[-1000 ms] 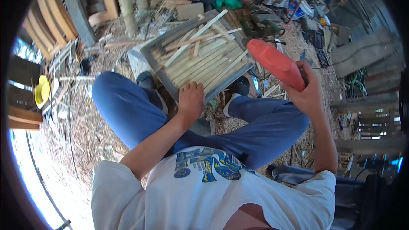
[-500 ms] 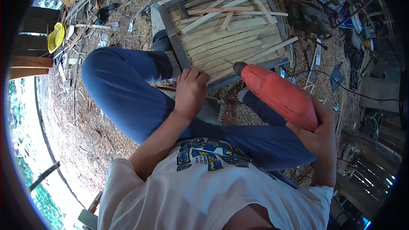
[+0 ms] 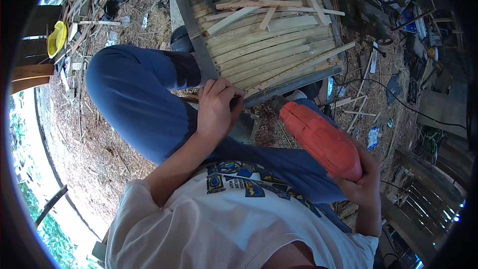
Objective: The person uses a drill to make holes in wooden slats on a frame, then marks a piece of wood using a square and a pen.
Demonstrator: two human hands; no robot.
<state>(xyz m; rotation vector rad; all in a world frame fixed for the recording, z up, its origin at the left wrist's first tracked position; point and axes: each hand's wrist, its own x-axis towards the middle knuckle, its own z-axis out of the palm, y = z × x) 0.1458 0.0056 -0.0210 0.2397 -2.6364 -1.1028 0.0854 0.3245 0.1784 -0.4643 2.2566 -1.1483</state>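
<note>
My right hand [image 3: 362, 175] grips a red power drill [image 3: 321, 139] by its rear handle. The drill's dark chuck [image 3: 277, 102] points up and left, just off the near rail of a slatted wooden panel [image 3: 294, 82]; the bit cannot be made out. At the panel's near left corner, my left hand [image 3: 217, 107] is closed with curled fingers. Whatever lies between them is hidden. A thin wooden strip [image 3: 318, 60] with small dark marks lies slantwise on the slats, its near end beside those fingers.
Several loose wood strips [image 3: 269, 7] lie crossed on the panel's far part. A black cable [image 3: 398, 99] trails over the littered ground at right. My bent knee [image 3: 119, 65] is left of the panel. A yellow basin [image 3: 57, 40] sits at far left.
The drill has come down and toward me, its chuck leaving the spot above the slats for the near rail. My left hand stays at the corner. The view has shifted slightly.
</note>
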